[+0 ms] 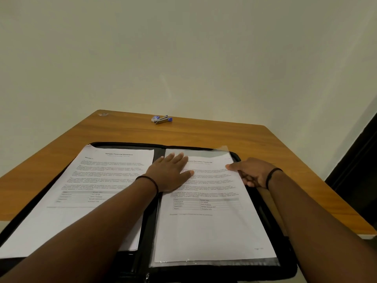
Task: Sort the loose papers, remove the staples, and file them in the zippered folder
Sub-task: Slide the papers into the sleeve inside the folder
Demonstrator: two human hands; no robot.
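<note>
A black zippered folder lies open on the wooden table. On its left half rests a printed paper headed as a financial statement. On its right half, a paper headed as an education transcript lies over a clear plastic sleeve. My left hand presses flat on that paper's upper left part, fingers straight. My right hand grips the paper's right edge, thumb on top and fingers curled beneath.
A small staple remover with blue grips lies near the table's far edge. A small pale scrap sits at the far left corner. A pale wall stands behind the table; a dark door frame is at the right.
</note>
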